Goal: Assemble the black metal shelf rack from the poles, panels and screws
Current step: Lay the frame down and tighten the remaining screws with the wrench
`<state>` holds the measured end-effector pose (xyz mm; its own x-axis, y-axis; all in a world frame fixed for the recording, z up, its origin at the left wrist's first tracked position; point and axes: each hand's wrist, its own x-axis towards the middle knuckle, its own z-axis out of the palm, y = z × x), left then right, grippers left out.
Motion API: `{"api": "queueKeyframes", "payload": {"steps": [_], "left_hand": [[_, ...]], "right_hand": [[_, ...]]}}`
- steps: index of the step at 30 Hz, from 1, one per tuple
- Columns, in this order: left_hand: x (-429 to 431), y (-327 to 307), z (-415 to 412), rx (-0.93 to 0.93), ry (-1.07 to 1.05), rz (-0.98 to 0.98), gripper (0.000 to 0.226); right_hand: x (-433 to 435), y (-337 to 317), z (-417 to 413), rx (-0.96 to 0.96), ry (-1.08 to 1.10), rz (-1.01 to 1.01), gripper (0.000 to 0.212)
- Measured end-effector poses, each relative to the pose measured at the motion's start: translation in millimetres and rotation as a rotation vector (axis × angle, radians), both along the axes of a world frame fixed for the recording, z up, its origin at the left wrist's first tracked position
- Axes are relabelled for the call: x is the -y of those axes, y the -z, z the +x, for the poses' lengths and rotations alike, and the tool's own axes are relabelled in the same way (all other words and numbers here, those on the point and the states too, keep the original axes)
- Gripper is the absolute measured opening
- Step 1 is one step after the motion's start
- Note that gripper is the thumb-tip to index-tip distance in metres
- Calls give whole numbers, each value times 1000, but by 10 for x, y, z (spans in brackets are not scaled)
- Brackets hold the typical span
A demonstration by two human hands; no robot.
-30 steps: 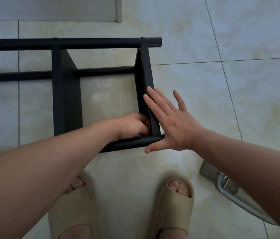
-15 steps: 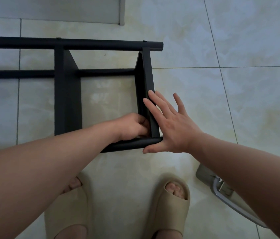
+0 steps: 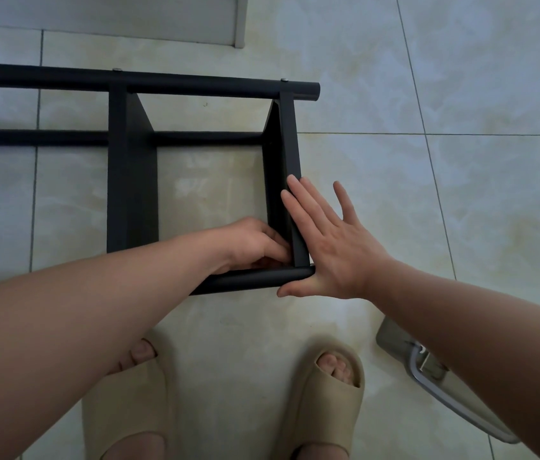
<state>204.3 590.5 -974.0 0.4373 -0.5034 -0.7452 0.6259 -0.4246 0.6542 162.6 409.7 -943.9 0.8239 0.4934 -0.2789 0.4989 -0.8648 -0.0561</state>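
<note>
The black metal rack lies on its side on the tiled floor. A far pole [image 3: 195, 84] carries two small screw heads. Two panels stand on edge between the poles: a left panel [image 3: 131, 180] and a right end panel [image 3: 287, 161]. A near pole [image 3: 255, 278] runs under my wrists. My left hand [image 3: 255, 242] reaches inside the frame at the corner where the right panel meets the near pole, fingers curled there; what they hold is hidden. My right hand [image 3: 325, 240] lies flat with straight fingers against the outer face of the right panel.
My two feet in beige slippers [image 3: 325, 393] stand just in front of the rack. A grey object with a metal handle [image 3: 428, 370] lies on the floor at the right, under my right forearm. A pale wall base [image 3: 162, 18] runs along the top.
The view has dropped slightly, so the rack sits lower in frame. Both hands stay at the same corner of the rack.
</note>
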Motion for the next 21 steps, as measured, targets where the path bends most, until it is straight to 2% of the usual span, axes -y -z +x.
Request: {"api": "queueKeyframes", "payload": {"steps": [12,21], "left_hand": [[52,-33,12,-83,3,4,40],[43,-22,11,-188,-4,-63,15]], "right_hand": [[16,3,16,-39,2,19,130],[12,45,-6,31,4,53,128]]}}
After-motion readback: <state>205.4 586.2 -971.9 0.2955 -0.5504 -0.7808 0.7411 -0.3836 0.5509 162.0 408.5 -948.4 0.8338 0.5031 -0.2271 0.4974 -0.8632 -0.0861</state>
